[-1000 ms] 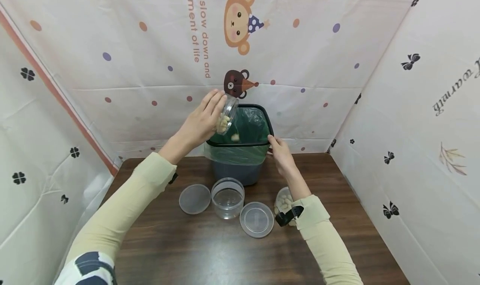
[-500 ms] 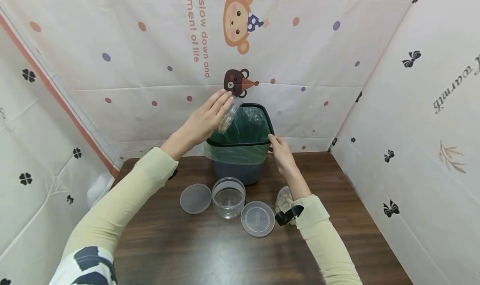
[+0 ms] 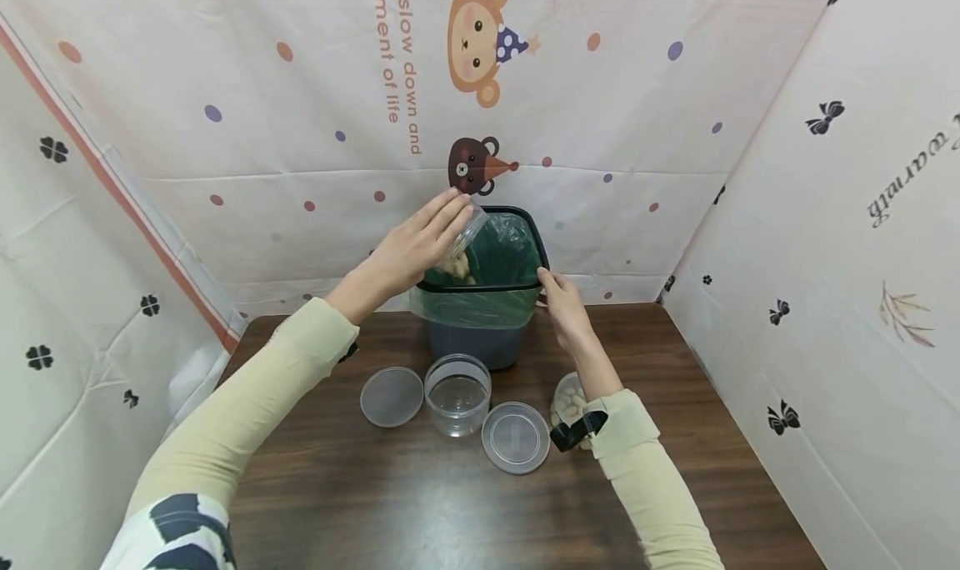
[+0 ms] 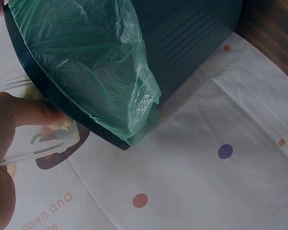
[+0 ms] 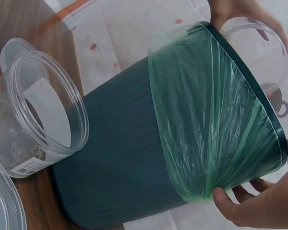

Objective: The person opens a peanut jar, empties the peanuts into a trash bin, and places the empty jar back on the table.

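Observation:
My left hand (image 3: 416, 245) grips a clear plastic jar (image 3: 471, 222), tipped mouth-down over the bin's left side. Pale, nut-like pieces (image 3: 456, 266) bunch at the jar's lower end, over the bin opening. In the left wrist view, the thumb presses along the jar's wall (image 4: 62, 141), beside the dark rim. The dark bin (image 3: 480, 341) stands on the table, lined with a green plastic bag (image 3: 510, 241) folded over its rim. With my right hand (image 3: 564, 310) I hold the bin's rim at its right front corner, thumb on the bag in the right wrist view.
In front of the bin stands an open clear jar (image 3: 457, 405), between two round lids, one left (image 3: 392, 397) and one right (image 3: 515, 438). A container of pale pieces (image 3: 567, 399) is partly hidden by my right forearm. A printed cloth (image 3: 337, 220) hangs behind the bin.
The jar has shifted slightly right and its tilt has changed, with the pale pieces now gathered at its lower end; earlier one piece was dropping into the bin. My right hand stays put.

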Demonstrator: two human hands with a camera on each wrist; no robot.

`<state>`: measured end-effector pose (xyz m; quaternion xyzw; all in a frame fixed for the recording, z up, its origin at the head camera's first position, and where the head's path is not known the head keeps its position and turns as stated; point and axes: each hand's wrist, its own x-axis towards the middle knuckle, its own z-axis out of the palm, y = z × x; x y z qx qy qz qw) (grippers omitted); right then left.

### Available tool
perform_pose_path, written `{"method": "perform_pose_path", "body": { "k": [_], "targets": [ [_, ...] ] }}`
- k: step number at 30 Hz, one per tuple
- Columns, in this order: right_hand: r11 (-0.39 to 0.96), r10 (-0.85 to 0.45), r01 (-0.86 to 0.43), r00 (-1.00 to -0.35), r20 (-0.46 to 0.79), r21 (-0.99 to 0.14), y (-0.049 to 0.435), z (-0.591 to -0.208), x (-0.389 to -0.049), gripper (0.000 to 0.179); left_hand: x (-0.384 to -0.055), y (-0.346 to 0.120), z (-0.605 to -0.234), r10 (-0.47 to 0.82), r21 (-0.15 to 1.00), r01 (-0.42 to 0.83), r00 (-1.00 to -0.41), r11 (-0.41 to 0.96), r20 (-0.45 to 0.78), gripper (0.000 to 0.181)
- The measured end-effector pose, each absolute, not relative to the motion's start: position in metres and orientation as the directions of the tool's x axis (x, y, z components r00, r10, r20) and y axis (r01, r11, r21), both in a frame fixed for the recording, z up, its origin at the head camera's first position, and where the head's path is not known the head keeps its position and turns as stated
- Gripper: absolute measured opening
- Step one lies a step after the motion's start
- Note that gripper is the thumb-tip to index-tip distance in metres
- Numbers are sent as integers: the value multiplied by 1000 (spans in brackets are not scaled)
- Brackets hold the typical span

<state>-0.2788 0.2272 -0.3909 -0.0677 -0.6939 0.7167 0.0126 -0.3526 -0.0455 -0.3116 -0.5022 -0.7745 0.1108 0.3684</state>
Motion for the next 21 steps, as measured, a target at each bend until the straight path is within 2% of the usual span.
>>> {"method": "perform_pose_path", "body": {
  "k": [13, 18, 21],
  "targets": [
    [-48, 118, 86, -989, -91, -995, 226, -390, -279, 62, -351, -48, -307, 832, -489, 719, -225, 493, 508, 97],
    [-45, 120, 89, -988, -94, -995, 226, -389, -278, 64, -352, -46, -306, 811, -460, 736, -203, 496, 549, 89],
    [-41, 120, 86, -989, -91, -995, 226, -389, -278, 64, -353, -44, -303, 802, -481, 726, -161, 490, 575, 79]
  ]
}}
